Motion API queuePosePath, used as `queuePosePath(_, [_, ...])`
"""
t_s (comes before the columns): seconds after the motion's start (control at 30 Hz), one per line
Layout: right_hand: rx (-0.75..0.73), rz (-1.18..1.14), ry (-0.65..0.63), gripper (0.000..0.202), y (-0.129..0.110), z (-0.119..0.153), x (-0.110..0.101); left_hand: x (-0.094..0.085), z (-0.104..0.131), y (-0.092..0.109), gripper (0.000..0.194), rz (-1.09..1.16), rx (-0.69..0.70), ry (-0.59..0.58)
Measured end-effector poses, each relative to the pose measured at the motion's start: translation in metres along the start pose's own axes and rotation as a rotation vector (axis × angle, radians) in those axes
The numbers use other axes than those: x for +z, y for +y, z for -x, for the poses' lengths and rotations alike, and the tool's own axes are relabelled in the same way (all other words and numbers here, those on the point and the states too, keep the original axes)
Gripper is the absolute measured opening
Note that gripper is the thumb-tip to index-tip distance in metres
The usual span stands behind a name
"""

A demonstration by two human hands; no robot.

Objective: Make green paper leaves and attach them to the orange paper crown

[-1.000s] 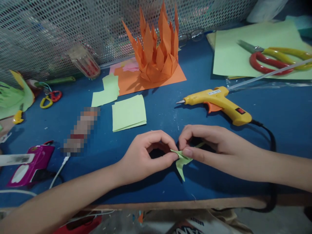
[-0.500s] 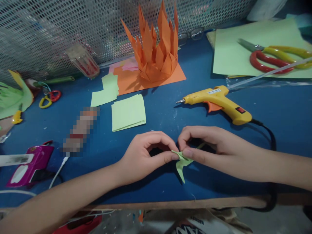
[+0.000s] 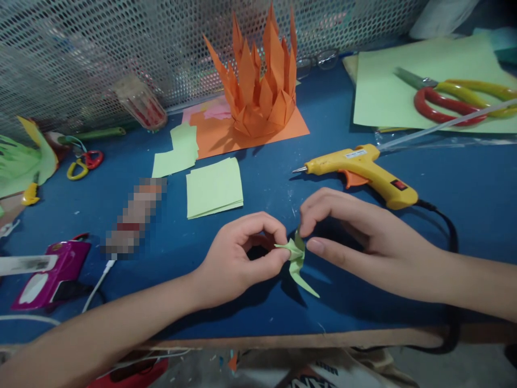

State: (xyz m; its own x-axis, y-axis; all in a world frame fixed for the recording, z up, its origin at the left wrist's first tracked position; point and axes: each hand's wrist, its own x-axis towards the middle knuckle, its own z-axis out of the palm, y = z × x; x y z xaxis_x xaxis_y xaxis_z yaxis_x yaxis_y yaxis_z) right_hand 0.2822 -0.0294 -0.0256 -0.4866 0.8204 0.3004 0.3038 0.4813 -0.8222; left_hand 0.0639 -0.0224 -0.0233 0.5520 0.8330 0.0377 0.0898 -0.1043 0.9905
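My left hand [image 3: 246, 250] pinches a light green folded paper piece [image 3: 297, 261] between thumb and fingertips, above the blue table near its front edge. The paper has several pointed arms; one points down to the right, another stands up. My right hand [image 3: 363, 242] is just to the right, thumb and forefinger apart. Its fingertips are close beside the upright point; whether they touch it I cannot tell. Beyond my hands lie a stack of green paper squares [image 3: 214, 188] and a yellow glue gun [image 3: 359, 170], its nozzle pointing left.
An orange folded-paper model [image 3: 262, 97] stands at the back on an orange sheet [image 3: 210, 143]. Large red-and-yellow scissors [image 3: 448, 99] lie on green sheets [image 3: 383, 70] at right. At left are small scissors [image 3: 84, 164], a purple object [image 3: 52, 275] and a white cable [image 3: 97, 285].
My right hand has opened and eased off the green paper. The piece has turned in my left fingers, so its points now spread up and down to the right.
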Motion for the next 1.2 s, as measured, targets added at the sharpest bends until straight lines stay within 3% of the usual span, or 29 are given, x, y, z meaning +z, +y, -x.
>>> queuePosePath(0.13, [0.007,-0.025,-0.009,0.007,0.0009,0.0013,-0.0002,0.0001,-0.0028,0.0007,0.011,0.071,-0.074,0.106])
queuePosePath(0.3, [0.006,0.098,-0.008,0.048,0.0032,0.0021,0.0015,0.0010,-0.0076,0.0020,0.022,0.130,-0.181,0.245])
queuePosePath(0.5, [0.036,0.100,-0.058,0.006,0.0027,0.0010,0.0020,0.0019,-0.0036,-0.0006,0.017,-0.009,-0.028,0.212])
queuePosePath(0.63, [0.195,-0.077,-0.077,0.008,0.0008,-0.0016,0.0022,-0.0011,-0.0030,-0.0055,0.017,-0.145,0.122,0.290])
queuePosePath(0.87, [0.243,-0.160,-0.068,0.008,0.0001,-0.0021,0.0031,-0.0012,-0.0025,-0.0025,0.015,-0.027,-0.035,0.264])
queuePosePath(1.2, [0.343,-0.257,-0.046,0.009,-0.0017,-0.0041,0.0030,-0.0025,-0.0042,-0.0012,0.009,0.034,-0.075,0.254])
